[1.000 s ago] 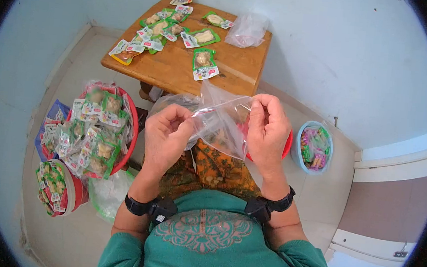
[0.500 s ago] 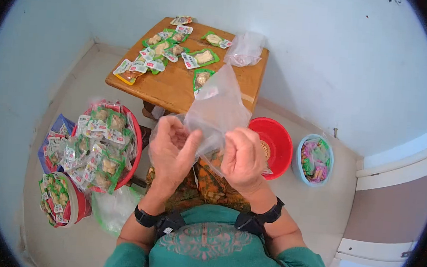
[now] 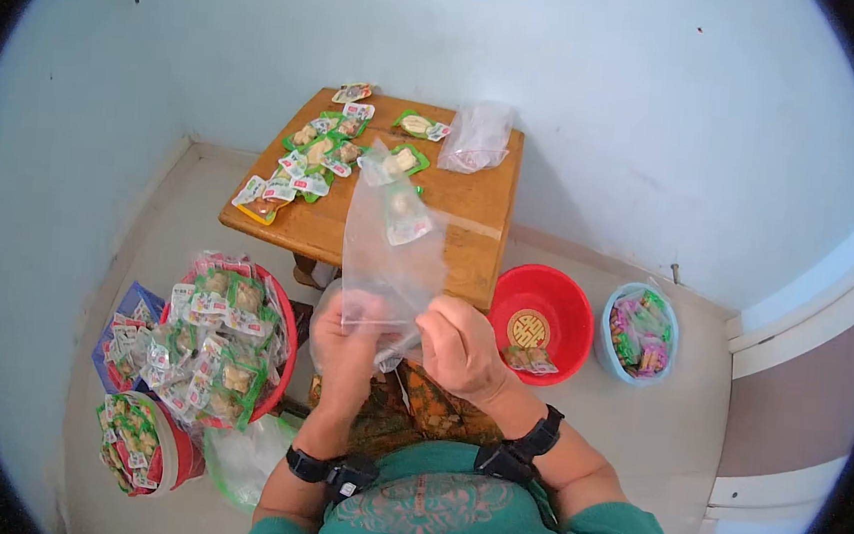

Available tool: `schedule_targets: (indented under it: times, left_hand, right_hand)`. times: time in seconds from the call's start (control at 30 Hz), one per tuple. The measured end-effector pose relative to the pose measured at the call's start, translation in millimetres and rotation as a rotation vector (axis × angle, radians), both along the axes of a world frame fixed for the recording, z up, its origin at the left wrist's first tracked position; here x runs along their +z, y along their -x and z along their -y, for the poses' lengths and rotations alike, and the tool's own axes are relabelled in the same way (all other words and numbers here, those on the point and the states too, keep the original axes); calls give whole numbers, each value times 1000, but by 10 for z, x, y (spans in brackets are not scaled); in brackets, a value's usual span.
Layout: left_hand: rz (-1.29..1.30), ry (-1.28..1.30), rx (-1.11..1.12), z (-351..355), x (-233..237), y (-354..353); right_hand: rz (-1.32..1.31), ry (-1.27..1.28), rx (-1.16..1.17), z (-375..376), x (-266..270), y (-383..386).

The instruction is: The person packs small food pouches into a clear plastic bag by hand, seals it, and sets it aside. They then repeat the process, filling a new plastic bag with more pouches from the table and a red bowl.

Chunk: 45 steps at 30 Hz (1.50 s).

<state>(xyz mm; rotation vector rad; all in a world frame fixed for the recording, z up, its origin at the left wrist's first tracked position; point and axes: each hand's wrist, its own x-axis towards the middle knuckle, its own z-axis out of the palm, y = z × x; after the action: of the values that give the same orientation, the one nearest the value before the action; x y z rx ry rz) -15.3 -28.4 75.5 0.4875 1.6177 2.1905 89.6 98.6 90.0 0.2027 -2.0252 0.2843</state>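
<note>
A clear plastic bag (image 3: 373, 253) stands up in front of me, its pointed top overlapping the table's front half. My right hand (image 3: 461, 350) is closed in a pinch on the bag's lower right edge. My left hand (image 3: 346, 346) is closed on the lower left of the same bag, its fingers partly veiled by the film. Through the plastic, a small food packet on the table shows faintly. Beyond the bag, several green and white food packets (image 3: 318, 153) lie on the wooden table (image 3: 309, 233).
More clear plastic (image 3: 477, 138) lies at the table's back right. On the left, a red basin (image 3: 292, 357) is heaped with packets, beside a blue container (image 3: 144, 300) and a red bucket (image 3: 190, 449). To the right are another red basin (image 3: 569, 313) and a light-blue basin (image 3: 668, 361) of colourful packets.
Both hands have shifted slightly lower and closer together, the left one turning in behind the film. The bag's top has swung left. The whole view has tilted upward a little.
</note>
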Motion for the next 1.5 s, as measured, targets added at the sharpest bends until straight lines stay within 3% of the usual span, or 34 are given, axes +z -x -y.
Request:
schedule_targets:
  times: [0.07,0.1,0.17,0.23,0.3,0.37,0.4,0.43,0.47,0.5,0.57,0.6,0.67,0.77,0.83,0.97,1.07,1.13,1.27,1.33,1.5]
  left_hand:
    - [-680,273,435,97,188,250]
    - [-1074,478,690,168,560,359]
    - [-1192,179,889,225,1115,398]
    - [-1220,105,928,295,1479,110]
    - [-1239,30,974,289,1492,74]
    - [-1529,328,639,250,1198,293]
    - [-1533,329,637,246,985,354]
    - [-1348,561,525,266,737,405]
    - [-1149,777,413,291,611,435]
    - [-1153,779,413,326,626,417]
    - [-805,837,395,398,645,302]
    - [-791,846,398,379,595,302]
    - [-1066,703,384,287,514,351]
    - [-1136,692,322,165,477,429]
    - [-1124,678,382,42,430,528]
    - [-1069,770,448,-227,424,732]
    - [-1059,805,498,-449,275,989]
    - [-1049,849,501,-581,193,1188]
    - [-970,869,520,-824,107,1560]
    - [-907,880,508,-954,67,1689]
    - [-779,758,456,-1157,-204,1844]
  right_hand:
    - [-35,3,-52,-78,151,119]
    - [-53,19,-102,-86,248,157]
    - [-147,69,-8,-36,661,201]
    - [-262,104,89,43,863,271]
    - [-403,416,265,141,912,369]
    - [-380,517,171,124,667,611]
    - [-69,818,163,45,332,768]
    - [253,1105,152,-45,54,904]
    - [246,1106,154,-121,-149,970]
    - [285,1103,139,-175,-351,986]
    - [353,1107,122,-156,-512,975]
    - [393,1115,114,-124,-533,993]
    - [438,1124,108,-79,-576,1057]
    - [446,1166,82,-83,-707,1196]
    - [361,1175,185,-117,-771,1276]
    - [431,1181,145,-262,-843,1411]
    - [380,1101,195,-481,-926,1561]
    - [334,735,-206,-681,-772,1511]
    - [479,881,-410,-1052,-827,1457]
    - [591,595,-602,-1139,-880,1490]
    - [753,539,-558,-1224,-1062,1658]
